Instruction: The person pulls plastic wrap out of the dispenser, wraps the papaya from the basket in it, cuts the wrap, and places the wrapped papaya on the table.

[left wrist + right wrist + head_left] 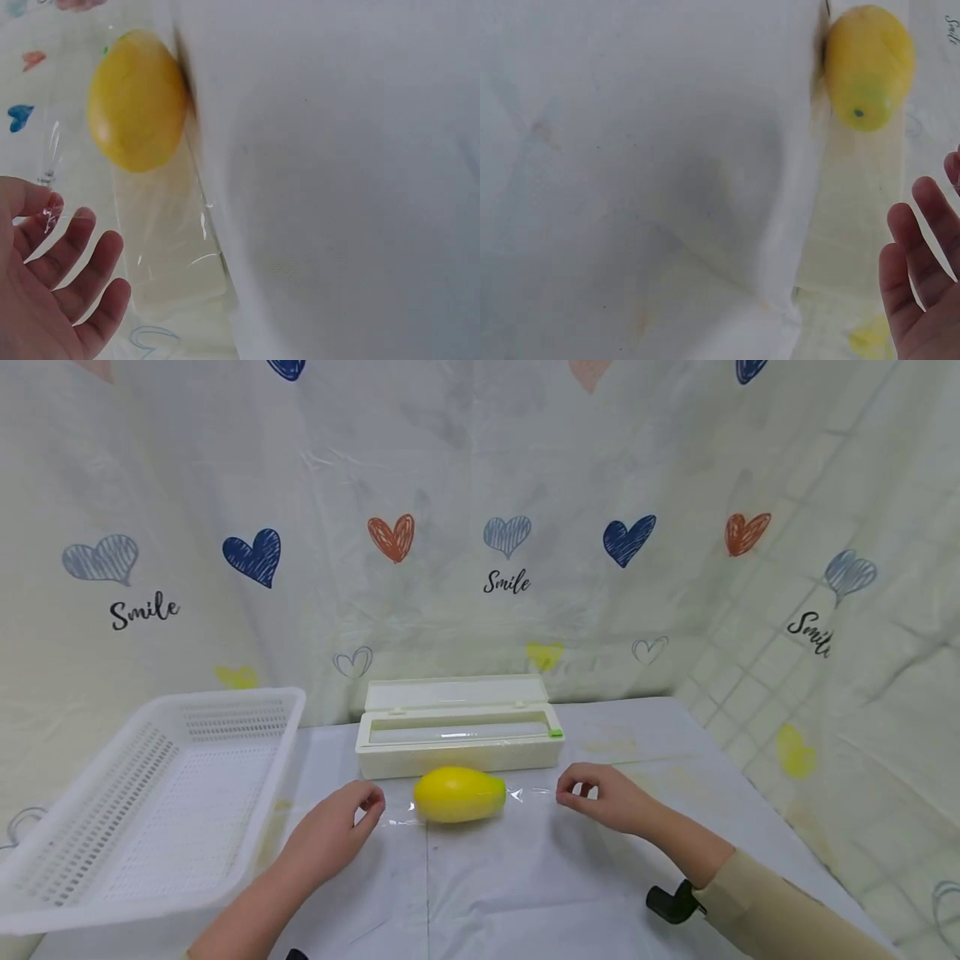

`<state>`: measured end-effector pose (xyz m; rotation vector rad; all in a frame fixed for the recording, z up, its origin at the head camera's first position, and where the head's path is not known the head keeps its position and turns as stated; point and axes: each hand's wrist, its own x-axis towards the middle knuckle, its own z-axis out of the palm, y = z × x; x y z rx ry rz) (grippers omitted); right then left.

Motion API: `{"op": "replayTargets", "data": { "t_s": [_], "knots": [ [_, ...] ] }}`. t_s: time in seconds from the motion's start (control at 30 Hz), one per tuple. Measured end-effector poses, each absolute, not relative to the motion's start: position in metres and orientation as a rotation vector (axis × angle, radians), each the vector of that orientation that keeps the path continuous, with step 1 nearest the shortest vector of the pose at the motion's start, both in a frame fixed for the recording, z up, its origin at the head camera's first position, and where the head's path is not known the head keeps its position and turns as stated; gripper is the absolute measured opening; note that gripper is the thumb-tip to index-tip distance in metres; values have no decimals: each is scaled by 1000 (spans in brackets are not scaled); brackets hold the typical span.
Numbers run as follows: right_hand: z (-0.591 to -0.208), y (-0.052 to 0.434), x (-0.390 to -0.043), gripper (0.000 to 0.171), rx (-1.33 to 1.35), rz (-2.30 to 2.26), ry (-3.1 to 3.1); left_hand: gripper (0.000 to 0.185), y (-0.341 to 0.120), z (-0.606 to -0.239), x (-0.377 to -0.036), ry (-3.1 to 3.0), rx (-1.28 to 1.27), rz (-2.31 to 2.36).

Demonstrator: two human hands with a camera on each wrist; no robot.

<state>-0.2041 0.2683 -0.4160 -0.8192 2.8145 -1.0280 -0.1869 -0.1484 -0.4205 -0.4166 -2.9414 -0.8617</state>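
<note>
Lying on its side on the table (675, 752), the mango (459, 794) sits just in front of the wrap box (457, 739), with clear film (534, 794) stretched over it and out to either side. It looks smooth, rounded and firm, so likely to roll and slip under a loose touch; cupping its broad middle would hold it best. The film seems thin, limp and clingy, best taken by its free ends. At one end, the left hand (333, 831) pinches the film between thumb and curled fingers; the right hand (607, 797) does likewise at the other end. Both wrist views show the remaining fingers loosely spread. A white basket (142, 793) stands well to the left.
</note>
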Motion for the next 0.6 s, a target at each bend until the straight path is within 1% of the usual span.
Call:
{"op": "replayTargets", "data": {
  "t_s": [0.1,0.33,0.43,0.6],
  "knots": [
    [-415,268,-210,7,-756,-1041,2839,4,-148,-422,-194,-2952,-361,-892],
    [-417,262,-230,11,-646,-1071,2843,13,-145,-425,-211,-2970,-292,-939],
    [-416,258,-238,10,-564,-1107,2827,15,-143,-426,-217,-2978,-269,-950],
    [-417,254,-248,14,-473,-1163,2807,15,-141,-425,-226,-3007,-210,-998]
  ]
}}
